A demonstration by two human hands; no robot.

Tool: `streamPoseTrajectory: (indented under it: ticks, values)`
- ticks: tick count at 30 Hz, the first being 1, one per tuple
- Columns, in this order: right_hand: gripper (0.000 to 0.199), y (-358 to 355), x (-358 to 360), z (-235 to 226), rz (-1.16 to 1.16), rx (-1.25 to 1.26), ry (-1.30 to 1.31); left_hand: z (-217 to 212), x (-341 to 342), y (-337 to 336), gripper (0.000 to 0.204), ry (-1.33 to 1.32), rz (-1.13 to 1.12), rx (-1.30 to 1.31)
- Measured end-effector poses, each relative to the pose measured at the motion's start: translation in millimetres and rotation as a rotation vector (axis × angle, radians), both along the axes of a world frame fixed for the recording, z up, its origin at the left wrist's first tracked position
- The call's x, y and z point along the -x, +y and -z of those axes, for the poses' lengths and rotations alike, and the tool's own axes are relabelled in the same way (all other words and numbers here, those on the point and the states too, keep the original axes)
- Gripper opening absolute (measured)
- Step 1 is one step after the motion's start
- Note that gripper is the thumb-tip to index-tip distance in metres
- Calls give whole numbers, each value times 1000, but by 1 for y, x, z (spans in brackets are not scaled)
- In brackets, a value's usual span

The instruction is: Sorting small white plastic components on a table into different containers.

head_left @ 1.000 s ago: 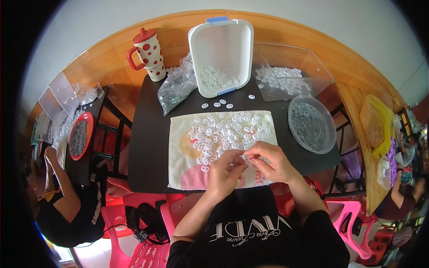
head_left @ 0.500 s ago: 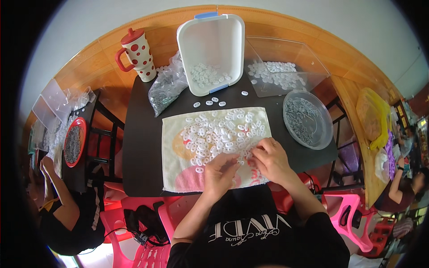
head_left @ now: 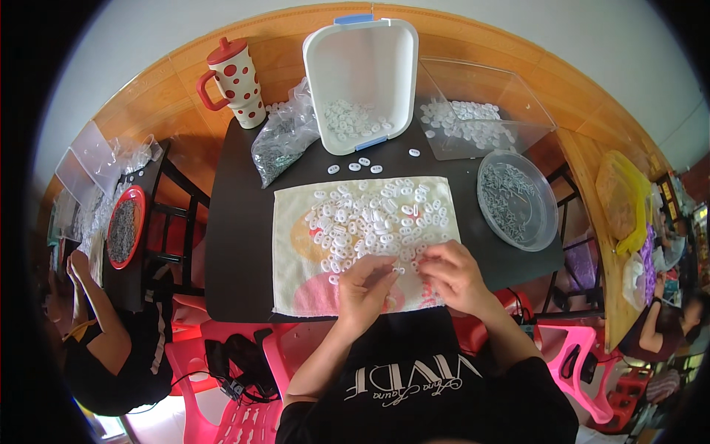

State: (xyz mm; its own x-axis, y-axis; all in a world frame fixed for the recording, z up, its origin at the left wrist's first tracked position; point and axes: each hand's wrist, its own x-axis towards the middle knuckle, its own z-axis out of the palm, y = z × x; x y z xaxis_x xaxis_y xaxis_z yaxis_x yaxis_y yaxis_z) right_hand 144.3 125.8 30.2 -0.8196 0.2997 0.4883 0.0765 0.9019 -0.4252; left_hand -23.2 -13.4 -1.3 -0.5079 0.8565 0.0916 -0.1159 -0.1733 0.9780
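Observation:
A cream patterned towel (head_left: pixel 292 259) lies on the dark table, with a heap of small white oval two-holed plastic pieces (head_left: pixel 362 218) spread over it. At the heap's near edge, my left hand (head_left: pixel 364 292) is closed in a pinch on a white oval piece (head_left: pixel 399 271), whose end shows at the fingertips. Just to the right, my right hand (head_left: pixel 455 277) is bent with its fingers curled over the towel, close to loose pieces. Whatever its fingertips may hold is hidden.
Behind the towel stand a white bin (head_left: pixel 360 74) with more pieces, a bag of grey bits (head_left: pixel 285 140) and a spotted tumbler (head_left: pixel 238 85). A clear box (head_left: pixel 481 137) and a round tub of grey screw-like parts (head_left: pixel 518 200) sit right. Another person (head_left: pixel 111 340) sits left.
My right hand has shifted slightly to the right and down, away from the left fingertips. My left hand keeps its pinch. The whole view has moved a little.

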Motion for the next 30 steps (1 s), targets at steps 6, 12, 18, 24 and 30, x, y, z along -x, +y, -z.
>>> streamPoseTrajectory:
  ticks: [6,12,18,24,30]
  values:
    - [18,-18,11,-14,223,-135,-23,2,1,-1,26,38,15,9]
    - [17,-21,15,5,156,-160,-72,-2,1,-1,29,-59,52,-22]
    - [15,-11,22,-4,72,542,234,-1,1,-4,34,-112,82,-7]
    - [12,-17,36,-8,-25,845,211,-4,3,-4,39,-183,159,-73]
    - [11,-20,36,-5,-8,882,240,-10,4,-5,42,-211,173,-59]
